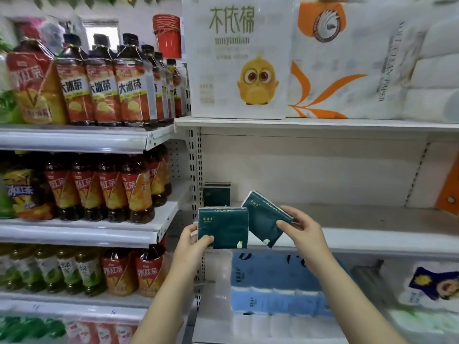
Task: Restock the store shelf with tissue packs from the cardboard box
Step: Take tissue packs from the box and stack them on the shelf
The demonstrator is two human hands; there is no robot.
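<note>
Left hand (192, 240) pinching an upright green tissue pack (223, 227), right hand (301, 229) gripping a tilted pack (264, 217) beside it

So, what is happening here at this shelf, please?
A person is restocking tissue packs. The left hand holds one dark green pack upright. The right hand holds a second dark green pack tilted. Both packs are in front of the middle shelf, not yet set down. A similar dark pack already stands at the back left of that shelf.
</note>
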